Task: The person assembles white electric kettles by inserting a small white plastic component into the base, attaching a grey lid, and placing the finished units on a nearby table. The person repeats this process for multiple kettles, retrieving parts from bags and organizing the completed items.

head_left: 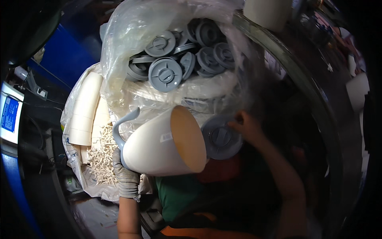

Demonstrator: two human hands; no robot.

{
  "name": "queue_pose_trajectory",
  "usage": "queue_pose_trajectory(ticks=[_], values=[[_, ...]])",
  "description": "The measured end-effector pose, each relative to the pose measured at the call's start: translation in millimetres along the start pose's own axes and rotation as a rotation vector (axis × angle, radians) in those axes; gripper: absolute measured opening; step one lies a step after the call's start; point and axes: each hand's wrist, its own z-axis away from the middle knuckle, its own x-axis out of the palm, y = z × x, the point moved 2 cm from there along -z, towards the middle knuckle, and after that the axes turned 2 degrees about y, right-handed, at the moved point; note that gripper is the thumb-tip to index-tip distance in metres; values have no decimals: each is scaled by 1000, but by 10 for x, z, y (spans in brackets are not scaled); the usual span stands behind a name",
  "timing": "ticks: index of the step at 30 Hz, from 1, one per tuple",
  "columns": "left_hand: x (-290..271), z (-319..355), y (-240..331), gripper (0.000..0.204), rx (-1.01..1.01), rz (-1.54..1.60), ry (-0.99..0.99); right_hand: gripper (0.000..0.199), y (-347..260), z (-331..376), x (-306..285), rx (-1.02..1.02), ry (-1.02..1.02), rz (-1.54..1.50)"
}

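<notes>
The gloved left hand (pixel 126 177) was curled against a tilted white plastic pitcher (pixel 153 149), near its grey handle (pixel 117 133); just beside the pitcher's open mouth, a round grey plastic lid (pixel 223 146) was pinched at its edge by the bare right hand (pixel 248 126).

A white pitcher (pixel 148 152) with a blue-grey handle (pixel 115 130) tilts sideways at the frame's centre, open mouth facing right; a round grey lid (pixel 221 148) is just right of it.
</notes>
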Motion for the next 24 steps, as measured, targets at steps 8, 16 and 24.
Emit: queue_pose_trajectory(ticks=[8,16,24], values=[[13,199,-59,49,-25,-55,-5,65,96,657,529,-253,-37,321],[-121,420,-215,53,-54,-104,-19,61,-327,936,-12,-224,143,-691],[113,591,-428,56,-133,-178,-97,71,-643,1419,-287,-683,208,-401]])
